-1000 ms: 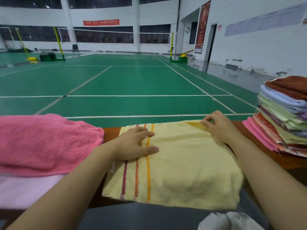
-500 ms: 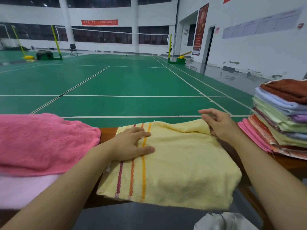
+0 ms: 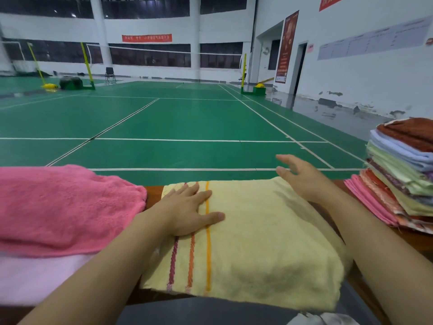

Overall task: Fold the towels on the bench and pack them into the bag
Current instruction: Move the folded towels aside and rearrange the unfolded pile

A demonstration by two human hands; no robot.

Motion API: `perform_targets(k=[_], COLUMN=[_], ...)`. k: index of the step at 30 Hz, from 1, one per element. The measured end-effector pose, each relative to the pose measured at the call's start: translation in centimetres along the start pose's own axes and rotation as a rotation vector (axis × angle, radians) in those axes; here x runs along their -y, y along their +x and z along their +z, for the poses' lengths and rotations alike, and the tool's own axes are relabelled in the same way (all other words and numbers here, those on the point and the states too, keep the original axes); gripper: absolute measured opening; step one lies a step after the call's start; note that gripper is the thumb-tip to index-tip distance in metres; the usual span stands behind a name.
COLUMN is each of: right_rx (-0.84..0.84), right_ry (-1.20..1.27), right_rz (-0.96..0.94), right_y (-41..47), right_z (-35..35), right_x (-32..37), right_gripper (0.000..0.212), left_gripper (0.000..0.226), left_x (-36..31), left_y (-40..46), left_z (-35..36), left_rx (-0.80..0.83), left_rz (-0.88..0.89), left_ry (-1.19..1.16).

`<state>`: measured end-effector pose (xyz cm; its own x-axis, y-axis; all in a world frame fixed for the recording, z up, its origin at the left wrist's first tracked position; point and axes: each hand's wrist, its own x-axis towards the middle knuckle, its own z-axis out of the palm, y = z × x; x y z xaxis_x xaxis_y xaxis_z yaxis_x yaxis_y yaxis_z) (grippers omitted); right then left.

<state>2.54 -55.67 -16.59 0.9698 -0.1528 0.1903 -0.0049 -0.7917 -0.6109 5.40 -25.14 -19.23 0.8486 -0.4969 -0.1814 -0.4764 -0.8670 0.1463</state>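
Green court flooring (image 3: 178, 118) with white lines fills the upper half of the frame, running back to white walls hung with red banners and, at the upper right, a dark doorway. Across the lower part runs the brown wooden bench (image 3: 153, 195), mostly covered by cloth. At the lower centre lies the folded yellow towel (image 3: 269, 242), pale and fluffy, with three stripes in maroon, orange and amber running down its left part; its near edge hangs over the bench edge toward the bottom of the frame. At the left edge a thick pink towel (image 3: 61, 207) lies on top of a paler pink cloth (image 3: 35, 275), just beside the yellow towel with a strip of bare bench between them. At the right edge stands a stack of folded towels (image 3: 403, 174) in rust, pale blue, light green, purple and pink, near the yellow towel's far right corner. The left hand (image 3: 187, 212) lies flat on the striped part of the yellow towel, fingers straight and spread, pressing down. The right hand (image 3: 302, 177) hovers above the towel's far right corner with fingers loosely extended, gripping nothing. At the bottom right a scrap of white fabric (image 3: 323, 320) shows, too cropped to identify.
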Motion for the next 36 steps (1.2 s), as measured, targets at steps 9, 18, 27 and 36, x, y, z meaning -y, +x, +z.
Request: perform_targets(k=[9,18,27,36], right_rx=[0.523,0.675,0.508,0.406], right_ry=[-0.498,-0.589,-0.323,-0.207], right_rz=[0.084,0.192,0.117,0.017], right_y=[-1.9,-1.6,-1.9,-2.4], right_z=[-0.9,-1.9,-1.1,-1.6], right_x=[3.6,3.4,1.6,1.9], right_gripper=[0.05,0.095,0.078,0.033], left_gripper=[0.105,0.099,0.111,0.058], left_x=[0.6,-0.5,1.5,2.7], left_y=[0.1,-1.0,-0.4,-1.5], left_z=[0.4,-1.2,-0.4,-3.0], left_rx=[-0.023,0.14,0.069,-0.096], left_rz=[-0.027,-0.026,-0.111,-0.034], left_ry=[0.015,0.022,0.023,-0.092])
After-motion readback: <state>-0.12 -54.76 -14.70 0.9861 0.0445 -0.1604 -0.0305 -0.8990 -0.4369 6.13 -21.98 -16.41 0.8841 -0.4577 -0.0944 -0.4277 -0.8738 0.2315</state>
